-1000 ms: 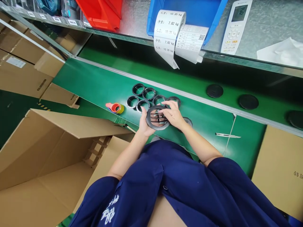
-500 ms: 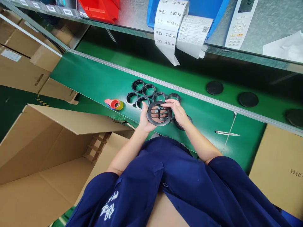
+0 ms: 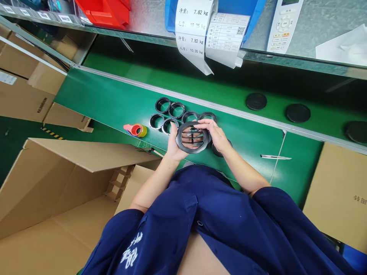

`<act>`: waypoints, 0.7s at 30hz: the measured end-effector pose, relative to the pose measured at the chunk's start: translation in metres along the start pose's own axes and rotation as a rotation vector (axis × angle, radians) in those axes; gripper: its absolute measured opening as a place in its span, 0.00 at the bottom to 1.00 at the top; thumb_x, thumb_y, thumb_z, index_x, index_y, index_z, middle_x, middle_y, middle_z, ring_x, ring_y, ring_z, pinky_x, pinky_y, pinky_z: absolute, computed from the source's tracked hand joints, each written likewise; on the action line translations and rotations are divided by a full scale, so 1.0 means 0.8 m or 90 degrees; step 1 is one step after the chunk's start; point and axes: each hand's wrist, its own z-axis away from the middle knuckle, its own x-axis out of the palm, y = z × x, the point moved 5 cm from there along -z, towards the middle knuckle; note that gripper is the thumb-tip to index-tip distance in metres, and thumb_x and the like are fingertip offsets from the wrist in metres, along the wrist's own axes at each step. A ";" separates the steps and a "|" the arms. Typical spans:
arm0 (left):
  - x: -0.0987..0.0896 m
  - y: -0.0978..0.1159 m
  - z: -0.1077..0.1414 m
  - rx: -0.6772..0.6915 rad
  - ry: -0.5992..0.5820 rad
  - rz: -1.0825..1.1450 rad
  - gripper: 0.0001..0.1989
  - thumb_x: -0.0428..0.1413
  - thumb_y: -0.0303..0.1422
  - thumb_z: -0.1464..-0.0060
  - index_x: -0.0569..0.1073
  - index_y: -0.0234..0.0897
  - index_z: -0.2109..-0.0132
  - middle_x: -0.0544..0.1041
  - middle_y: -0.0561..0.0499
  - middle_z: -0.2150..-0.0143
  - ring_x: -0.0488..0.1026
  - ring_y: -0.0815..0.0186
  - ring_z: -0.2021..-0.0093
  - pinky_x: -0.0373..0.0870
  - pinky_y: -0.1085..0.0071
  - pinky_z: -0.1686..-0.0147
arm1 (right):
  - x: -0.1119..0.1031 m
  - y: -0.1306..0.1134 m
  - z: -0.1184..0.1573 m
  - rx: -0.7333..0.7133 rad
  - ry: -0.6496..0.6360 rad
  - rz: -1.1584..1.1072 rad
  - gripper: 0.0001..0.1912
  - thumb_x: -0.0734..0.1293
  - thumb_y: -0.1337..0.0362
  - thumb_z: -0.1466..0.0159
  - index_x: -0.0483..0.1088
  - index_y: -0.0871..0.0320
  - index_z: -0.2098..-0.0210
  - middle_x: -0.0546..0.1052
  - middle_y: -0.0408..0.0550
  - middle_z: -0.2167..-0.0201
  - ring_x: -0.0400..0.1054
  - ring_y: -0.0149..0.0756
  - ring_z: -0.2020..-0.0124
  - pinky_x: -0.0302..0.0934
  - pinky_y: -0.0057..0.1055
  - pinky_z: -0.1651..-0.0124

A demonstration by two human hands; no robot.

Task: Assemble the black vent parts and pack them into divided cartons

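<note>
Black and round, the barred ring (image 3: pixel 191 149) is held above the front part of the green table (image 3: pixel 252 143), near the navy shirt (image 3: pixel 169 214). It is gripped by the left hand (image 3: pixel 172 147): the thumb is laid along its left side, and fingers are seen behind the bars. Its top right edge is touched by the right hand (image 3: pixel 215 134). No right thumb can be made out, so it cannot be told if the ring is pinched on that side too.

Just past the hands, smaller rings (image 3: pixel 169 108) are grouped on the table, and green is seen through them. Some are partly covered by the hands. A black disc (image 3: pixel 217 150) is partly hidden by the right wrist.

Left of the rings, a red and yellow roll (image 3: pixel 142 131) is placed near the table's edge. Well to the right, a knife (image 3: pixel 275 157) is laid across a seam. Past the rail (image 3: pixel 137 84), more discs (image 3: pixel 298 113) are lined up, apart from each other.

Higher up, a red bin (image 3: pixel 106 13), a blue bin (image 3: pixel 237 5), white labels (image 3: pixel 190 38), a remote (image 3: pixel 283 28) and paper (image 3: pixel 342 47) are seen. An open box (image 3: pixel 83 151) is placed on the left.
</note>
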 end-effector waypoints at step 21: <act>-0.132 -0.044 -0.091 0.092 0.104 -0.492 0.38 0.55 0.65 0.47 0.75 0.39 0.45 0.70 0.36 0.33 0.57 0.46 0.27 0.50 0.45 0.28 | 0.000 0.135 -0.064 0.093 -0.144 0.557 0.57 0.77 0.44 0.44 0.51 0.57 0.24 0.52 0.66 0.28 0.48 0.64 0.30 0.48 0.60 0.30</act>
